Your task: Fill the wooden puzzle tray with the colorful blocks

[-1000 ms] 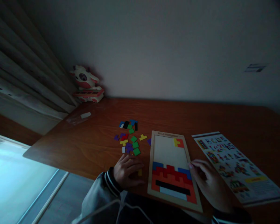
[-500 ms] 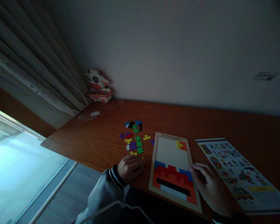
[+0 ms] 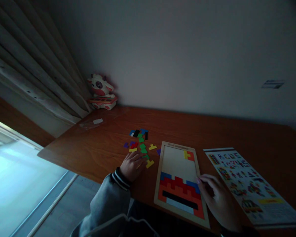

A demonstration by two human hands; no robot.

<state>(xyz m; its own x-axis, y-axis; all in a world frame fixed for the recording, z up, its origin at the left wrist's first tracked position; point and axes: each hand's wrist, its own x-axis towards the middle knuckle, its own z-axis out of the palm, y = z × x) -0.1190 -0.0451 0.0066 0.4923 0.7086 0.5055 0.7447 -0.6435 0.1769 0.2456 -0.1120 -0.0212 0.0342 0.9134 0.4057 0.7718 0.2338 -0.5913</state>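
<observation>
My left hand (image 3: 133, 165) lies palm down over the near end of a pile of puzzle pieces, fingers stretched out and covering some of them. Just beyond its fingertips are a yellow piece (image 3: 150, 163) and several green pieces (image 3: 143, 146). To the right is a wooden puzzle board (image 3: 159, 184). Red, orange, blue, black and white pieces fill its near part; a yellow piece (image 3: 185, 154) and an orange one (image 3: 191, 156) sit in its far right corner. My right hand (image 3: 213, 196) has thumb and fingers pinched at the board's right rim.
A printed pattern sheet (image 3: 246, 184) lies right of the board. Blue and black pieces (image 3: 136, 133) are at the pile's far end. A toy cow with a keyboard (image 3: 102, 92) stands at the back left by the curtain (image 3: 39, 65). A clear plastic wrapper (image 3: 88, 125) lies near it.
My left hand has moved left and farther onto the pile, uncovering the yellow piece beside it. My right hand stays at the board's rim. The whole view has shifted slightly.
</observation>
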